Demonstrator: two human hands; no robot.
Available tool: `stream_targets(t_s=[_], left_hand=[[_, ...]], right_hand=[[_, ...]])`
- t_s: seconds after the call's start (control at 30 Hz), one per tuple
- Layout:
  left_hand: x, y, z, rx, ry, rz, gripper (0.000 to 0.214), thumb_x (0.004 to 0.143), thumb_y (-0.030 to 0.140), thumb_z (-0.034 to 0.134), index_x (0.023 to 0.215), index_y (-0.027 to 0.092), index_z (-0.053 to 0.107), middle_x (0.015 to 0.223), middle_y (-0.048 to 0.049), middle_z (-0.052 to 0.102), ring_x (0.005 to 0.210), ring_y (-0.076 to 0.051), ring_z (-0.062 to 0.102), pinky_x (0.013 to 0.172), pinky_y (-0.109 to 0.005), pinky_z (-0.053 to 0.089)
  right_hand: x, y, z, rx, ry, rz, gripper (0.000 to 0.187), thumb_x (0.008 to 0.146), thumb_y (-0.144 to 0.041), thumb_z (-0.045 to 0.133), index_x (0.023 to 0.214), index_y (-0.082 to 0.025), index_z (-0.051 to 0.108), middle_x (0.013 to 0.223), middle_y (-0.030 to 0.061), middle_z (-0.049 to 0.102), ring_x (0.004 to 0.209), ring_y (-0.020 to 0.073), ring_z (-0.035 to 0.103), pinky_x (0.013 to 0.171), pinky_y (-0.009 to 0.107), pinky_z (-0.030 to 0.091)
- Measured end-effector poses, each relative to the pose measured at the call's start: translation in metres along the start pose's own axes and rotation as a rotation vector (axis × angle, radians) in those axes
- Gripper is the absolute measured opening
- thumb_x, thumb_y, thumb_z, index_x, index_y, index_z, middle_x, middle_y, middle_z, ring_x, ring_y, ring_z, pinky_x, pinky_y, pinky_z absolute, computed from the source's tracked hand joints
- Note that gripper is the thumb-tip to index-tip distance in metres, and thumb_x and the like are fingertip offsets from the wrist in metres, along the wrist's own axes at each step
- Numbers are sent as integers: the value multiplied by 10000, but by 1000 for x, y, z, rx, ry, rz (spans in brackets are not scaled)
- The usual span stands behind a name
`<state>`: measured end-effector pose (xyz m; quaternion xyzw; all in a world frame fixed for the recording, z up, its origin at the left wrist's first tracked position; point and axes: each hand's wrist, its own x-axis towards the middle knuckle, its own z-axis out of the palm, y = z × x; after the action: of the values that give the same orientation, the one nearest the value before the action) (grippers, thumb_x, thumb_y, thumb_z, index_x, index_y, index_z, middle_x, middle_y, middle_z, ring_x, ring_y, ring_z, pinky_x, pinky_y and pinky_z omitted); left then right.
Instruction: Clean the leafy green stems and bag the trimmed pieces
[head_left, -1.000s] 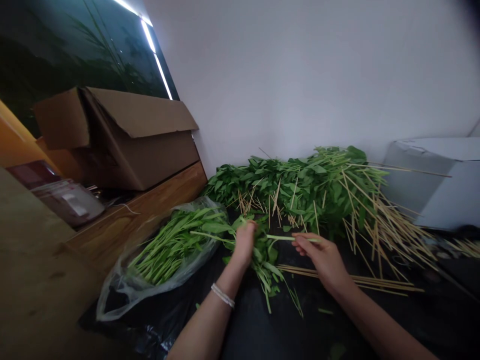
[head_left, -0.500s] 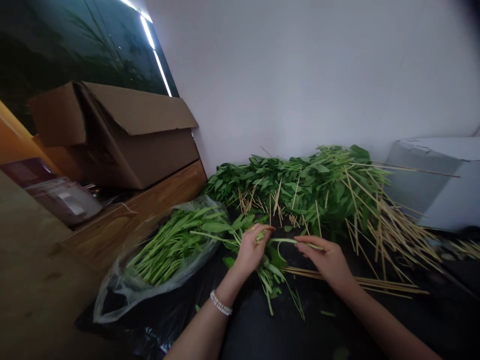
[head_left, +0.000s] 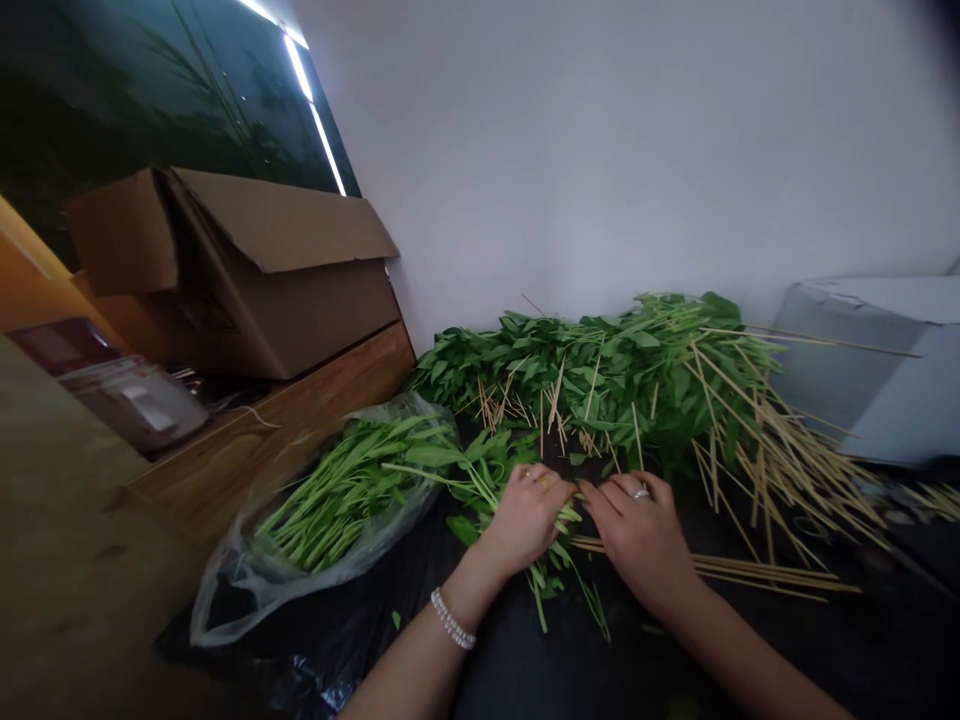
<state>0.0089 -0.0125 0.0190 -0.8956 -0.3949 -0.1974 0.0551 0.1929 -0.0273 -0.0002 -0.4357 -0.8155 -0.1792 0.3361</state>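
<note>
My left hand (head_left: 529,515), with a beaded bracelet at the wrist, is closed on several leafy green stems (head_left: 564,520); their cut ends poke out past the fingers. Right beside it, almost fingertip to fingertip, my right hand (head_left: 637,530) is closed in a pinch at the ends of those stems. What it pinches is hidden behind the fingers. Loose leafy greens (head_left: 540,590) hang and lie beneath the left hand. Thin wooden sticks (head_left: 772,572) lie on the black surface under the right forearm.
A clear plastic bag (head_left: 225,600) of green stems lies at left. Behind the hands is a long heap of leafy greens (head_left: 540,345), with many thin sticks (head_left: 795,470) at its right. A cardboard box (head_left: 315,310) stands back left, a white box (head_left: 892,380) at right.
My right hand has moved left, up to my left hand, and turned knuckles up. The stem stretched between the hands no longer shows. My left hand has shifted slightly right and down.
</note>
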Motion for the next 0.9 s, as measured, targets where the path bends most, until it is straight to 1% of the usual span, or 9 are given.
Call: stream_targets(t_s=[0.13,0.23,0.37,0.5,0.57,0.67,0.73,0.8,0.9], left_hand=[[1,2,0,47,-19,51,215,898,186,476,1092,175,567,964,-88,627,981,-241,507,868,-389,339],[2,3,2,74,-33,47,138,878,244,518,977,168,577,920,-86,621,930,-243,502,847,-390,343],[3,6,6,-75,-9,-48,68,830,247,544,800,186,546,809,-47,595,846,-215,494,800,-351,348],[8,4,9,-476,59,-195,107,796,173,470,701,190,517,721,-10,553,786,-179,487,775,-309,359],[10,-4,8,-732,168,-350,152,798,183,440,668,185,518,674,2,525,711,-160,478,720,-290,371],[11,-28,-1,-1080,504,-610,199,814,223,443,635,178,517,625,18,496,626,-130,462,643,-259,372],[8,-46,-11,-1359,724,-696,170,824,257,486,679,180,531,638,26,513,648,-126,511,658,-249,400],[4,-61,-23,-1689,859,-743,111,834,274,538,764,188,546,666,34,538,670,-124,561,680,-253,440],[-6,-78,-40,-2058,978,-728,38,872,225,556,864,188,556,647,53,513,585,-82,543,647,-223,465]], right_hand=[[0,-4,1,-131,-65,-97,250,880,-72,496,1047,-91,681,768,81,646,792,241,557,839,424,360],[0,-5,3,-101,-84,-107,239,856,-42,476,957,-109,682,752,78,630,753,237,540,781,404,358],[0,-4,8,148,-127,-18,243,863,-39,433,831,-160,642,738,54,616,752,219,543,762,367,360],[0,1,12,503,-137,135,253,930,-155,376,830,-181,606,759,43,624,754,203,568,719,329,389],[1,4,11,700,-141,262,251,948,-225,370,861,-196,604,777,30,637,759,187,590,714,304,414],[4,6,4,913,-191,438,255,950,-325,394,876,-209,608,757,12,635,757,174,607,723,285,440],[6,1,-7,1033,-284,479,275,944,-355,402,903,-206,629,723,5,626,729,171,605,709,283,452],[8,-10,-22,1180,-475,431,298,942,-355,411,971,-209,669,729,4,649,709,163,612,693,277,464],[9,-31,-42,1313,-879,175,247,891,-334,554,1070,-269,711,931,8,722,828,169,646,719,266,468]])
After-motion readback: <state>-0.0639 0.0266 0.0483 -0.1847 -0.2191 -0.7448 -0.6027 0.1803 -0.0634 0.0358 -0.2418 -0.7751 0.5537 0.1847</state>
